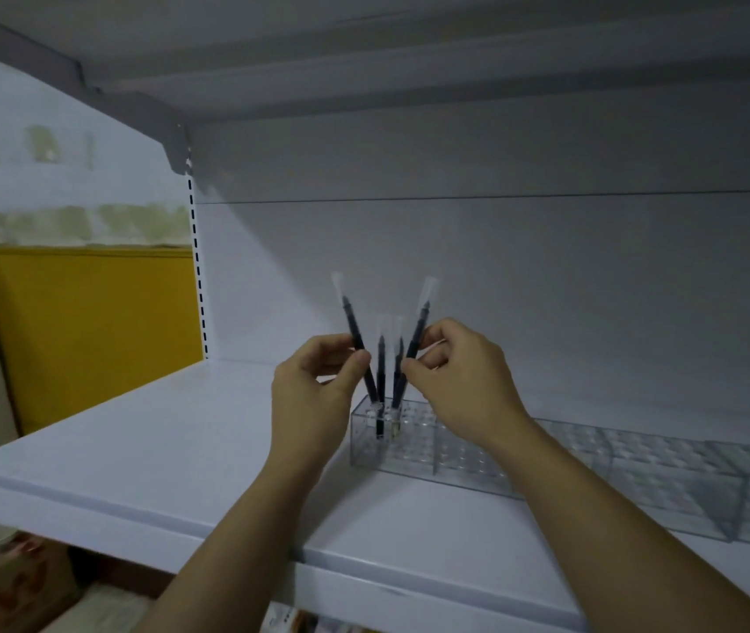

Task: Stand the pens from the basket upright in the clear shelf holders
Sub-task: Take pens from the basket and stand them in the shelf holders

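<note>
Open shelf (135, 450) is seen left of the holder (414, 454). Dark tilted pens (350, 317) are pinched by left grip (313, 390) and right grip (459, 381).

Four pens (380, 381) in the holder's (414, 445) left end, on the shelf (158, 445).

White flat shelf board (135, 450): smooth, painted-metal look, faint satin sheen towards its front edge.
White back panel (500, 267): matt, even, one thin seam across.
Long clear plastic pen holder (409, 459), rear right of the shelf: transparent, glossy walls, top face moulded with rows of holes.
Slim dark pens (380, 372): smooth plastic barrels, frosted translucent caps.
Yellow wall panel (90, 322), beyond the shelf's left edge: matt.
</note>
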### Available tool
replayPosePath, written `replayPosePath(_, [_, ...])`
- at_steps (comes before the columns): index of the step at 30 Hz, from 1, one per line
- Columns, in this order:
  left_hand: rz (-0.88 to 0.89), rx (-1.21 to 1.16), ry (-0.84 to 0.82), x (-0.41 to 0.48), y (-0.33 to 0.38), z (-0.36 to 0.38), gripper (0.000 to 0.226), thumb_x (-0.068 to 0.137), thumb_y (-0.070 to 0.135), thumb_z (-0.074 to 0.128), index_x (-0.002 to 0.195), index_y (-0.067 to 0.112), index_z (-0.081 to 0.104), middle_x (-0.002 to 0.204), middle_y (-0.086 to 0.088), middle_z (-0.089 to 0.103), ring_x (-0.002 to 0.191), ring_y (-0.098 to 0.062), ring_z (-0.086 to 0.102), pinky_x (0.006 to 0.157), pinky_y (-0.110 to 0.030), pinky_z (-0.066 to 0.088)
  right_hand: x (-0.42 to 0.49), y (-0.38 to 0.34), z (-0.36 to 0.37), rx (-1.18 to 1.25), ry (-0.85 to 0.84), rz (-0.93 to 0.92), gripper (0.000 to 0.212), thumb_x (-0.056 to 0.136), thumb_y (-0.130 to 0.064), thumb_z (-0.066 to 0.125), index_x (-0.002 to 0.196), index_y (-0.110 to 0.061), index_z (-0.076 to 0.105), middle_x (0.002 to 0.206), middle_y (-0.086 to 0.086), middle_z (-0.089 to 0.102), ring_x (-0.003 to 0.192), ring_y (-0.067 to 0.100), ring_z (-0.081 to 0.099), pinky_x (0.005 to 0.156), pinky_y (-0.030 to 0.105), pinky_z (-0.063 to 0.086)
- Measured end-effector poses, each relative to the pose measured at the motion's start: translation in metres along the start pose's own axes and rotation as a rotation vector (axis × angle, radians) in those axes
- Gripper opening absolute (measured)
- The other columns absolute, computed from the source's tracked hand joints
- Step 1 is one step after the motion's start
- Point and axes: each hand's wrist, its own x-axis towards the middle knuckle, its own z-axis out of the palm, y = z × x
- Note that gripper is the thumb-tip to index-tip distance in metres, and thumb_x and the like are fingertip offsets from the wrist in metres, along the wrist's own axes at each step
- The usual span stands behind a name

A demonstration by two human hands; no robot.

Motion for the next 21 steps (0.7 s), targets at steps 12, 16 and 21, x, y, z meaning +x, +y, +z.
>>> replayPosePath(12, [-0.028,0.249,-0.156,-0.006,-0.009,0.002,0.010,0.085,0.017,0.071,0.090,0.025,0.070,0.078,0.012,0.070,0.074,0.006,0.062,0.063,-0.005,0.046,0.003,-0.009,0.000,-0.221,-0.273,-0.014,0.012,0.079,-0.018,0.072,0.083,-0.020,0.061,0.080,0.000,0.069,0.076,0.018,0.066,0.069,0.033,0.056])
replayPosePath(16, [-0.014,0.280,-0.147,-0.006,-0.011,0.001,0.008,0.085,0.017,0.071,0.091,0.022,0.070,0.078,0.013,0.069,0.075,0.008,0.061,0.063,-0.002,0.043,0.004,-0.006,-0.001,-0.224,-0.326,-0.014,0.012,0.077,-0.016,0.076,0.077,-0.022,0.065,0.077,-0.004,0.068,0.075,0.016,0.066,0.065,0.027,0.053])
replayPosePath(21, [0.011,0.317,-0.129,-0.007,-0.014,0.002,0.010,0.084,0.017,0.073,0.088,0.024,0.068,0.076,0.016,0.067,0.075,0.011,0.060,0.060,0.000,0.041,0.001,0.003,0.001,-0.203,-0.292,0.007,0.008,0.079,-0.025,0.074,0.077,-0.021,0.069,0.074,-0.004,0.067,0.073,0.015,0.065,0.063,0.025,0.050])
